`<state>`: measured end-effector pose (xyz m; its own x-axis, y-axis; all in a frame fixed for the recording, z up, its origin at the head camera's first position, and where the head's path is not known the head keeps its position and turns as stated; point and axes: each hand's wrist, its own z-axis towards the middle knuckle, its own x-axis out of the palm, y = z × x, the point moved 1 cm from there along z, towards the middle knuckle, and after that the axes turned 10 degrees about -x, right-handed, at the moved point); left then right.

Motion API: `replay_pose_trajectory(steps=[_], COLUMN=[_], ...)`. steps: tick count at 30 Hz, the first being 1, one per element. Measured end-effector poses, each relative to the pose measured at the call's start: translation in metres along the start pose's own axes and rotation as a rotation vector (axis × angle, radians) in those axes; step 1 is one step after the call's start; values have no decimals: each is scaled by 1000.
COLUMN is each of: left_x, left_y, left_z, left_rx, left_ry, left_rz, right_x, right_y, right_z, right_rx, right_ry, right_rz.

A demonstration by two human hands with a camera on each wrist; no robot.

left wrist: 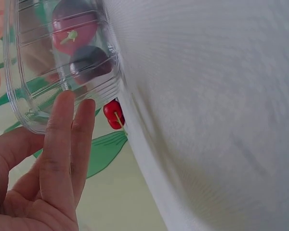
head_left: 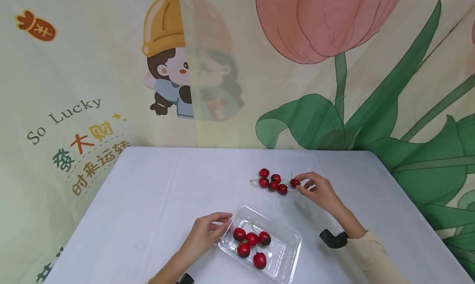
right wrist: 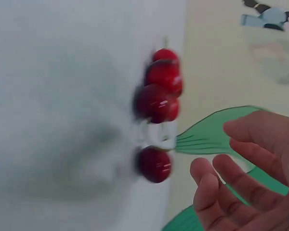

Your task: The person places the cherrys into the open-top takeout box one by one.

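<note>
A clear plastic tray [head_left: 287, 251] stands near the front of the table and has several red cherries [head_left: 252, 239] with stems in it. At its left corner, my left hand [head_left: 208, 230] touches the side; the left wrist view shows straight fingers [left wrist: 58, 149] against the clear wall [left wrist: 33, 96]. Farther back lies a group of loose cherries [head_left: 273, 186]. My right hand [head_left: 318, 190] is by the rightmost cherry [head_left: 295, 183], which sits slightly apart from the others. In the right wrist view that cherry [right wrist: 155, 164] shows beside the loosely bent right fingers [right wrist: 241, 178], with a gap between.
A white cloth [head_left: 159, 201] covers the table. Behind its back edge hangs a printed curtain [head_left: 230, 131] with a large tulip and cartoon figures. A black strap-like piece [head_left: 334, 239] is at the right wrist.
</note>
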<state>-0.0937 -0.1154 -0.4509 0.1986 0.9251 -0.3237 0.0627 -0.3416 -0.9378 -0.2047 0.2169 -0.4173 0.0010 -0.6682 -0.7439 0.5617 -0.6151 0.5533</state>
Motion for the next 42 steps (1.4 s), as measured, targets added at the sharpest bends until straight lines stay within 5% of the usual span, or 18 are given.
replay_pose_trajectory(steps=[8,15,24,36,42], left_x=[2,4,3,0,0], left_y=[2,5,3,-1,-2], left_z=[-4,-5,-5,-3,0], left_rx=[-19,-16,-19,-20,-12], left_ry=[7,14,15,1,3], left_rz=[-3,9,13,20,30], right_x=[15,24,20,-8,-7], right_y=[-37,-52,-48,-3,27], right_z=[4,8,5,-10,-27], right_rx=[260,260,254,95,-164], right_ry=[67,129,102,54,111], right_rz=[49,66,49,33,175])
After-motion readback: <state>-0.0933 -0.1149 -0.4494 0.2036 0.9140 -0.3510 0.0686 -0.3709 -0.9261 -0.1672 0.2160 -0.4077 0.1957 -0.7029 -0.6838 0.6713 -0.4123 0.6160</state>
